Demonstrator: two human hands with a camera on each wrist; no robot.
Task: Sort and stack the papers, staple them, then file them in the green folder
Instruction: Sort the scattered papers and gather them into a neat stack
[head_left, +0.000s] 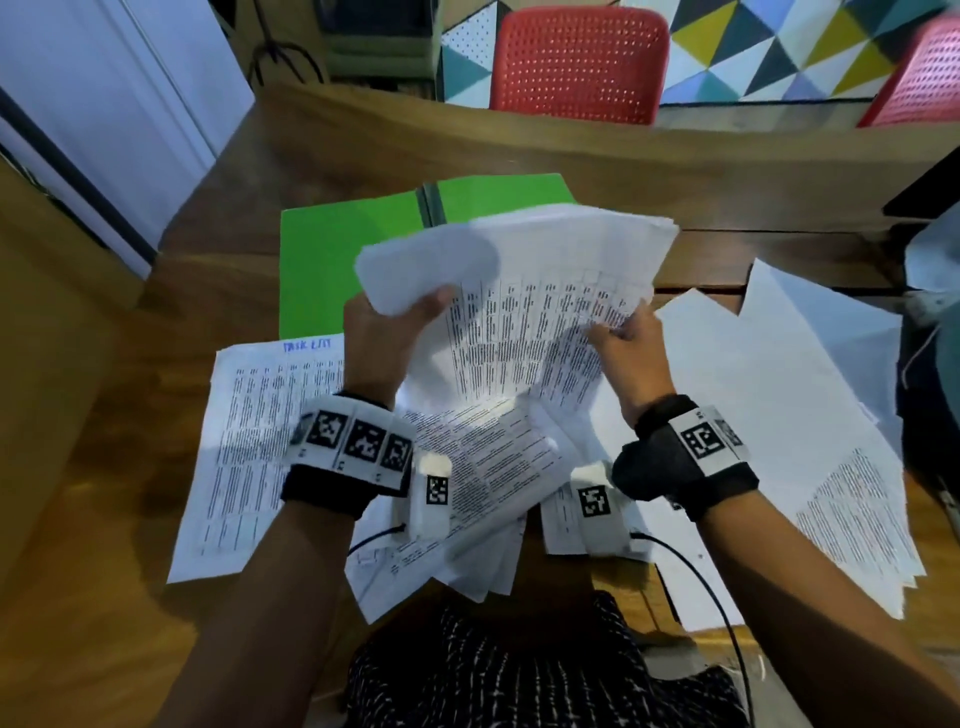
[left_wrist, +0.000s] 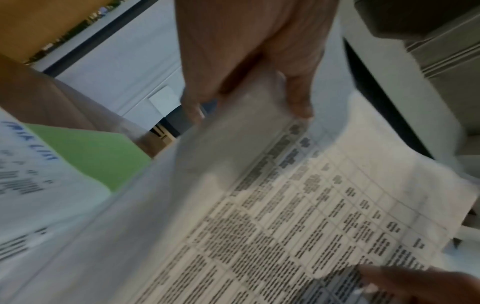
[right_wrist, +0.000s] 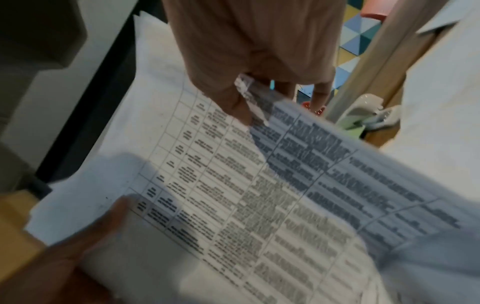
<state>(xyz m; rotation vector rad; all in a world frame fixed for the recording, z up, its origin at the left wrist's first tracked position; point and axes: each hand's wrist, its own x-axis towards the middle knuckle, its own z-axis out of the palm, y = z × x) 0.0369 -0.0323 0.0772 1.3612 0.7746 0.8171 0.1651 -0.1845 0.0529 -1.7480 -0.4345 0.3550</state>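
Above the wooden table (head_left: 779, 171) I hold a bundle of printed papers (head_left: 524, 312). My left hand (head_left: 387, 322) grips its left edge, where a blank sheet (head_left: 426, 270) curls over the fingers. My right hand (head_left: 621, 332) pinches the bundle's right edge. The left wrist view shows my left hand (left_wrist: 249, 98) holding the curled sheet (left_wrist: 228, 131) over the table-printed page (left_wrist: 311, 216). In the right wrist view my right hand (right_wrist: 244, 96) pinches the same page (right_wrist: 259, 185). The green folder (head_left: 337, 260) lies open behind the bundle, partly hidden by it. No stapler is visible.
More printed sheets lie on the table: one headed in blue handwriting (head_left: 260, 441) at the left, a loose pile (head_left: 467, 493) under my wrists, a spread (head_left: 805, 415) at the right. Red chairs (head_left: 582, 62) stand beyond the far edge. A dark object (head_left: 935, 364) sits at far right.
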